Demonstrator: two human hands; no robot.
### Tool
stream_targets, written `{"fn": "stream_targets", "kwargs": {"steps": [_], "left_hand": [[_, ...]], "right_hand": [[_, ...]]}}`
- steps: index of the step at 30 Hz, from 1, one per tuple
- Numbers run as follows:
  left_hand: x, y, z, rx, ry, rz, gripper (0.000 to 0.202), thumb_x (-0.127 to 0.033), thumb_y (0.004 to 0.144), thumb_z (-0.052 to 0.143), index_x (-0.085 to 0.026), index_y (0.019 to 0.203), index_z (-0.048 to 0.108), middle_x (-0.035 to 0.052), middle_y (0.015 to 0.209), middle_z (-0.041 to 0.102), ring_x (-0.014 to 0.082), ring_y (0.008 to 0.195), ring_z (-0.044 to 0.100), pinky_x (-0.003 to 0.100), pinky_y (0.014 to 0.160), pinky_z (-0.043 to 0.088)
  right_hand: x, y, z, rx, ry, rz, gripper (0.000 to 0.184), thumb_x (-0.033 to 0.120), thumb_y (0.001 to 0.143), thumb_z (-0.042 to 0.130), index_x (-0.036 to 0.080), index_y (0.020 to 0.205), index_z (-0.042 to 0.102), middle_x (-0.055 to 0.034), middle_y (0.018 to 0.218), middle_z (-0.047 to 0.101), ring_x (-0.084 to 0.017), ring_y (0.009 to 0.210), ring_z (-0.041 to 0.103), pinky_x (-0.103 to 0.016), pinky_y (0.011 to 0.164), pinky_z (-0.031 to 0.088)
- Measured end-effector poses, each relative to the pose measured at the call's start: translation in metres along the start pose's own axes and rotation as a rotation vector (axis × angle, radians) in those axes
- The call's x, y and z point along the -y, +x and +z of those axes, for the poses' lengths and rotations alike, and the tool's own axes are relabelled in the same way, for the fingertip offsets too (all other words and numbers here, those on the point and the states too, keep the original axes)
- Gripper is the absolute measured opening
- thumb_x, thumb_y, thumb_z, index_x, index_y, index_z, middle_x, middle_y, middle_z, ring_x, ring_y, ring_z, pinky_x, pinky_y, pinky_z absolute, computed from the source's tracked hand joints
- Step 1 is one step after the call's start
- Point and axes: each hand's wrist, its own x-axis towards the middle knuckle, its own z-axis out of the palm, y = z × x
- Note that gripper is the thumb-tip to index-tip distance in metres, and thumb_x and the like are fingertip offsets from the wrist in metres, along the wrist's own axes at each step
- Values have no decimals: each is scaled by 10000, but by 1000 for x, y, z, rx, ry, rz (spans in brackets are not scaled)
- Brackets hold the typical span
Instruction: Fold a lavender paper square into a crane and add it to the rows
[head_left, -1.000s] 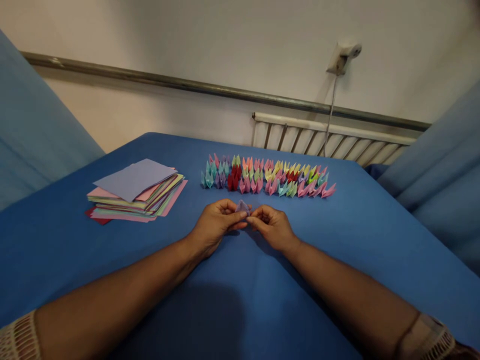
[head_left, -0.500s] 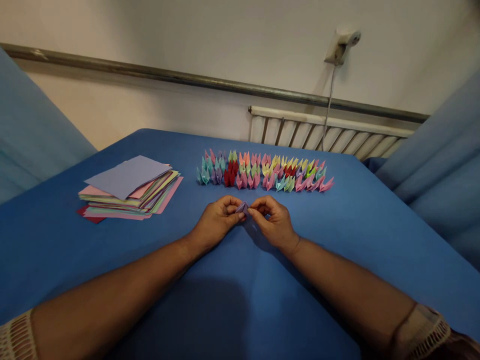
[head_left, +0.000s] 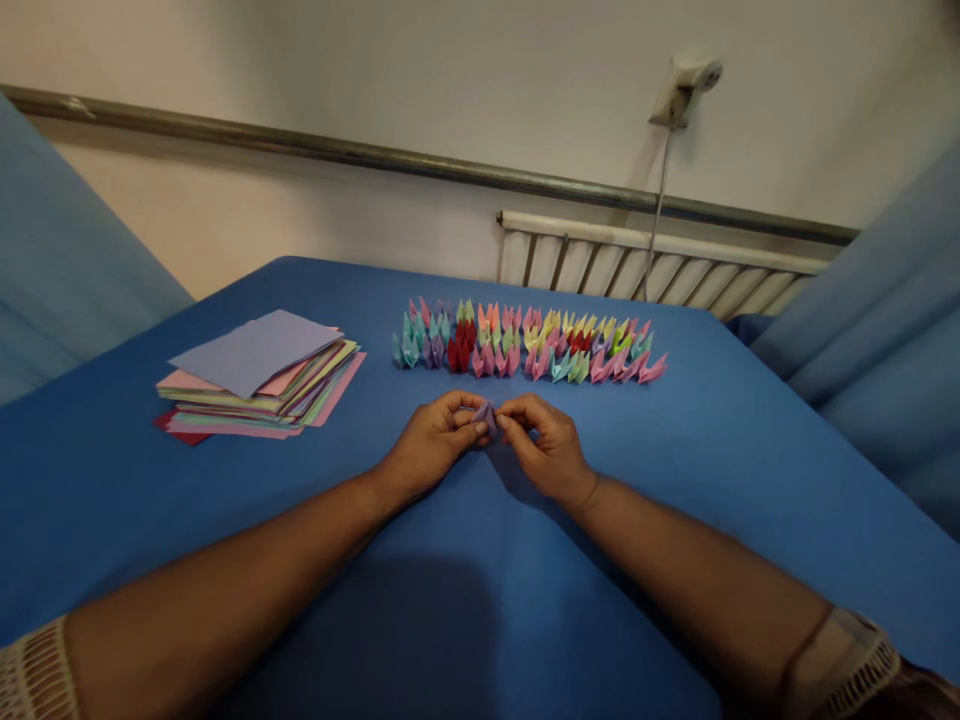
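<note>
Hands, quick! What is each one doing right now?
Left hand: closed, pinching the small purple folded paper.
Right hand: closed, pinching the other side of the small purple folded paper.

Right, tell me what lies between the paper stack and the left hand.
Only bare blue cloth, as the head view shows, from the paper stack to the left hand, which pinches a purple folded piece.

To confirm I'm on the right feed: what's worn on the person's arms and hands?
No gloves: the left hand and right hand are bare, no rings visible. Forearms are uncovered up to cream, openwork lace cuffs, the left cuff and right cuff.
</note>
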Motion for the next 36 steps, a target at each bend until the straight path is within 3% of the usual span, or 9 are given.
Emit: {"fn": "stream_targets", "kwargs": {"steps": [10,15,20,27,36], "left_hand": [[-2,-3,2,1,111,11,300,-309,717,726,-185,954,588,-9,783,694,148,744,644,252,681,458],[-3,-4,2,13,125,6,352,-312,722,715,-176,1019,582,11,811,714,155,735,645,261,674,454],[-4,-4,3,17,103,-8,377,-292,701,728,-166,1025,581,-11,742,699,123,655,611,229,621,428],[-2,-2,3,14,77,-24,384,-330,680,745,-186,992,571,-28,726,686,135,690,629,248,665,450],[2,-1,0,36,109,-14,340,-329,719,736,-187,995,598,-36,717,678,115,647,615,221,617,428]], "right_hand": [[0,-1,2,-38,-7,65,137,227,832,607,225,957,551,-4,808,621,-133,671,599,-272,645,494],[1,-1,1,-54,-79,6,180,224,823,632,230,952,507,6,808,572,-127,654,571,-272,644,485],[3,0,-1,-14,-109,-71,112,193,834,620,230,894,533,-10,844,549,-131,680,536,-273,654,475],[3,1,-1,-22,-82,-51,113,169,827,616,234,906,568,-6,835,555,-134,689,545,-271,650,480],[3,2,0,-36,-42,-25,65,174,842,578,224,884,578,-5,815,569,-129,685,574,-262,646,483]]}}
